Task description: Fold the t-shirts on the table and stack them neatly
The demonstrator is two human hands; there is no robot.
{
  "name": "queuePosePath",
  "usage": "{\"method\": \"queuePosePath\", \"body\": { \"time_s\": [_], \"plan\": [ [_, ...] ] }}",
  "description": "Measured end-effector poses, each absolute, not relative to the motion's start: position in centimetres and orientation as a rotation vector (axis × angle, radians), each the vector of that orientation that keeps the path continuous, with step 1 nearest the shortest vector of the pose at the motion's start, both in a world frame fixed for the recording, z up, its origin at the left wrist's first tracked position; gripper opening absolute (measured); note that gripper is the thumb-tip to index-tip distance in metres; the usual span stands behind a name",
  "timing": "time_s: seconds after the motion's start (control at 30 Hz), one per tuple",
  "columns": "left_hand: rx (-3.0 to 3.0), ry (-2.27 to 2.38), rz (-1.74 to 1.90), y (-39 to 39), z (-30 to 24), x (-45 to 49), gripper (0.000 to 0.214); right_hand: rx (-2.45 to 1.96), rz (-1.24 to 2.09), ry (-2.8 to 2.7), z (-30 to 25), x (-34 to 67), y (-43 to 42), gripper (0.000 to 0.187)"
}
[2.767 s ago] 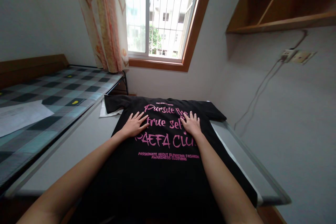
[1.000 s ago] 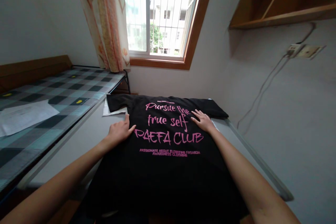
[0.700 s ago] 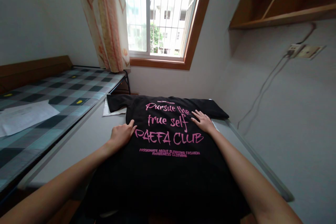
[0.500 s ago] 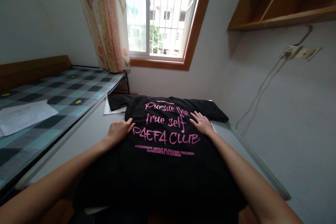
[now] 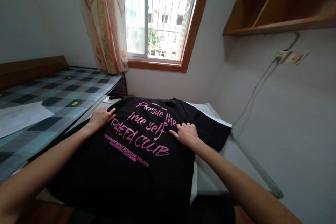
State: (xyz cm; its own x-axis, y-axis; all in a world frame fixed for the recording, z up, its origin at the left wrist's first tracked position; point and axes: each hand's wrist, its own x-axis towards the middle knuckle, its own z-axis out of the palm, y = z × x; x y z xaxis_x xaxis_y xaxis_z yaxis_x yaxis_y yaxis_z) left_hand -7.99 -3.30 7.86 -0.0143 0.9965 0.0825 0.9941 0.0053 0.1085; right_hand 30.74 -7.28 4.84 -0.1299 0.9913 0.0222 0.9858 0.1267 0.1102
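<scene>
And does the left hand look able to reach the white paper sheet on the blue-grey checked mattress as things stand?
Probably yes: the white paper sheet lies uncovered to the left of the left hand, with nothing upright between them, though the hand would first leave the black printed T-shirt.

So I've got a black short-sleeved T-shirt (image 5: 147, 182) in view, lying spread on a light grey table (image 5: 208, 182), print side up. The pink lettering (image 5: 152, 127) reads "Pursue the true self PAEFA CLUB" plus smaller lines, and it all slants down to the right. One sleeve (image 5: 216, 131) sticks out flat toward the table's right edge. Something white (image 5: 194, 185) peeks out along that side; I can't tell if it's a lining or separate.
</scene>
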Motion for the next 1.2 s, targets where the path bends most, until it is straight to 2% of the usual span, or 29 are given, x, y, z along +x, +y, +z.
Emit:
{"method": "queuePosePath", "body": {
  "time_s": [0.13, 0.2, 0.33, 0.53, 0.9, 1.2],
  "plan": [
    [2.234, 2.206, 0.193, -4.1, 6.4, -6.4, 0.055, 1.906, 0.247, 2.522, 5.5, 32.1, -3.9, 0.058],
    [2.265, 2.146, 0.146, -5.4, 5.0, -5.0, 0.06, 1.896, 0.25, 2.582, 5.2, 33.3, -1.8, 0.056],
    [2.284, 1.976, 0.112, -9.2, 2.2, -2.2, 0.075, 1.937, 0.068, 2.516, 3.8, 35.3, 1.5, 0.057],
    [2.421, 1.889, 0.108, -11.6, 0.9, -0.3, 0.074, 1.932, -0.116, 2.485, 2.2, 36.9, 3.2, 0.06],
    [2.556, 1.72, 0.132, -6.3, 1.3, -0.9, 0.072, 2.117, -0.137, 2.319, 1.9, 37.9, 4.0, 0.06],
    [2.766, 1.304, -0.018, -0.8, 2.1, -3.2, 0.07, 2.247, 0.007, 2.071, 1.7, 37.0, -1.9, 0.059]
  ]
}}
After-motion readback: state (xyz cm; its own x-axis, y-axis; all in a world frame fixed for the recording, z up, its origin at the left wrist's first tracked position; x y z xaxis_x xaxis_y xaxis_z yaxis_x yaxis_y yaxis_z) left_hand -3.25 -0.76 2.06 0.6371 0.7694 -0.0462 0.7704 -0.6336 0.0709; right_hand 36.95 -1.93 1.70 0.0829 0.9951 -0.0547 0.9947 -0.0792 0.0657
